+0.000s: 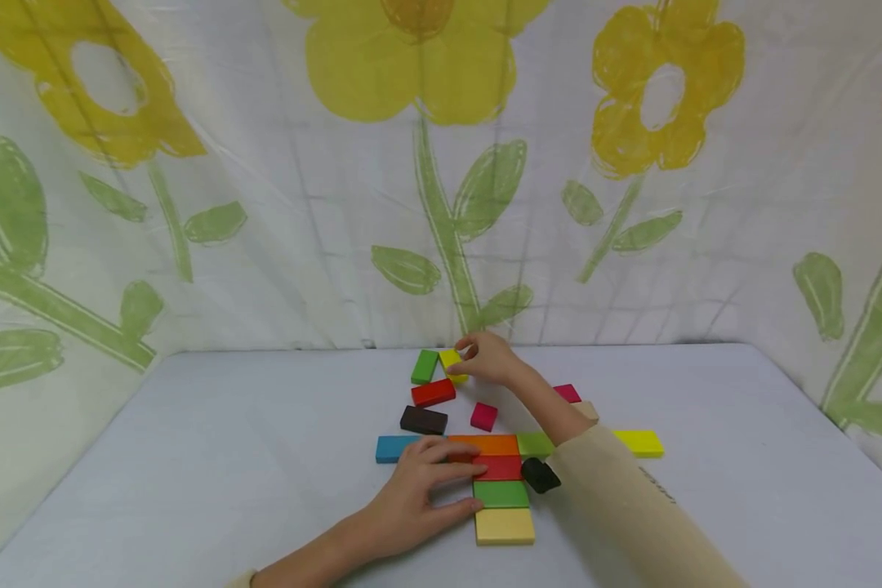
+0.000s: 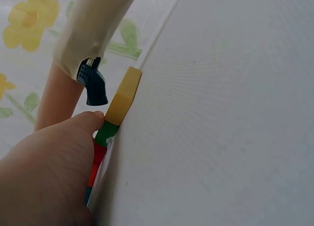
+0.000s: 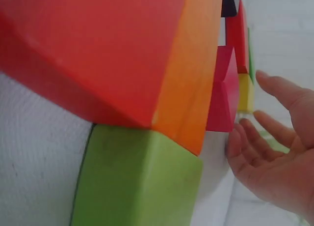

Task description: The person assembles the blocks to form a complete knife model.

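Looks like fetching step: your right hand [image 1: 488, 359], thumb and fingers apart, at far yellow block [image 1: 448, 358] beside green block [image 1: 425, 367] (touching? can't tell); left hand [image 1: 414, 496], fingers loose, at near red block [image 1: 501, 468]; next maybe needs pinch

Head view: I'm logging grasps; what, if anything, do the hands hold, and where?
No hold shows: the right hand is open at the far yellow rectangular block, contact unclear; the left hand touches joined coloured rectangular blocks.
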`<state>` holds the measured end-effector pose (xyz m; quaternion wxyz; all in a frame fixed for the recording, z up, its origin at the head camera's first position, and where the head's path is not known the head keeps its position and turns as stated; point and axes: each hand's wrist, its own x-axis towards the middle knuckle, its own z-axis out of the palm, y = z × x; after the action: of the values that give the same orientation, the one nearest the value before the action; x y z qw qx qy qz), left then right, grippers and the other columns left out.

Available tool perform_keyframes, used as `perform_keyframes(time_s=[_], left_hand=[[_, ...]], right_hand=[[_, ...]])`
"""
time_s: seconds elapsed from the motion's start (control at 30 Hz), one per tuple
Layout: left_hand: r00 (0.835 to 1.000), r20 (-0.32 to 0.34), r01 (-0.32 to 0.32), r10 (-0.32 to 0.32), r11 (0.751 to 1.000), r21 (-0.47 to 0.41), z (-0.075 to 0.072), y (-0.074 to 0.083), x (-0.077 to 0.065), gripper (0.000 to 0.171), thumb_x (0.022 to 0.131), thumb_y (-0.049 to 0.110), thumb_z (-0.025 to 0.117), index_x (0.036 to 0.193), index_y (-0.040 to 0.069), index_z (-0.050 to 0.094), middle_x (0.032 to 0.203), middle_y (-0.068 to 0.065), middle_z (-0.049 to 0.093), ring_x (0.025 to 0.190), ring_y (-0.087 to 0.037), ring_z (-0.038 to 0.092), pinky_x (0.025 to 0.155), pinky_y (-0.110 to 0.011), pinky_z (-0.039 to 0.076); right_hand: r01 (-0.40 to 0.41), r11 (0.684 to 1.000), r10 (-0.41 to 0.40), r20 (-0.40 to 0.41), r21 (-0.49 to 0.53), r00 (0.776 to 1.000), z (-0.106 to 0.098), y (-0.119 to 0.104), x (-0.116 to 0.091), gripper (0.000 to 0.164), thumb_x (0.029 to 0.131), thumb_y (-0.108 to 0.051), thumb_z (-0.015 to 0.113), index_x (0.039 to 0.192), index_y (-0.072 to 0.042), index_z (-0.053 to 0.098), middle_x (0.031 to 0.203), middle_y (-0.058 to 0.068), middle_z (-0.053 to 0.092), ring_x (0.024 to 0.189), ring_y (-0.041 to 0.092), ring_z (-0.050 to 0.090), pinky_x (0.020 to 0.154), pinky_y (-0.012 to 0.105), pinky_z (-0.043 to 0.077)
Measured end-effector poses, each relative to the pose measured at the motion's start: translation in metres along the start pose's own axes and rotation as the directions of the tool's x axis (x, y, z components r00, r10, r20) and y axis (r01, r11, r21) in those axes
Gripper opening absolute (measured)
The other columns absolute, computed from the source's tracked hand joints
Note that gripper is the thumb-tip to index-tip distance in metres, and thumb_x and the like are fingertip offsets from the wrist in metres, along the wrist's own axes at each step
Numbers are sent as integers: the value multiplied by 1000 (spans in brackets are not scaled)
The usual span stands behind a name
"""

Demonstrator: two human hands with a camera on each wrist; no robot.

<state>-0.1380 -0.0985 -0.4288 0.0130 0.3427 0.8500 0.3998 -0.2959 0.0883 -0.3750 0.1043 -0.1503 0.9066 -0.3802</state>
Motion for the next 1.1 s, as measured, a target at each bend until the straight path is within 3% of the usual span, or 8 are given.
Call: perform_keyframes(time_s=[0.3,0.6,1.1], left_hand=[[1000,-13,-16,16,1000,9,0,-1,0,38,99,39,75,134,25,75,143,9,63,134,-17,47,113,-61,35],[1000,-6,-1,1,1000,4,0,-1,0,38,98,39,76,134,26,74,143,11,63,134,-16,46,113,-60,35],[1000,-15,-13,13,1000,7,1,-2,-1,37,99,38,75,134,27,74,143,11,62,134,-16,45,113,-59,36]], right_hand=[[-9,1000,9,9,2,1000,4,2,3,57,92,-23,81,139,3,61,130,24,67,118,36,64,96,42,56],[0,1000,0,3,-29,1000,2,2,3,52,90,-16,70,138,4,62,132,25,66,119,38,63,95,42,57],[-27,998,25,-38,-48,999,5,1,4,43,93,-18,76,131,1,69,129,22,67,113,36,66,88,38,59]])
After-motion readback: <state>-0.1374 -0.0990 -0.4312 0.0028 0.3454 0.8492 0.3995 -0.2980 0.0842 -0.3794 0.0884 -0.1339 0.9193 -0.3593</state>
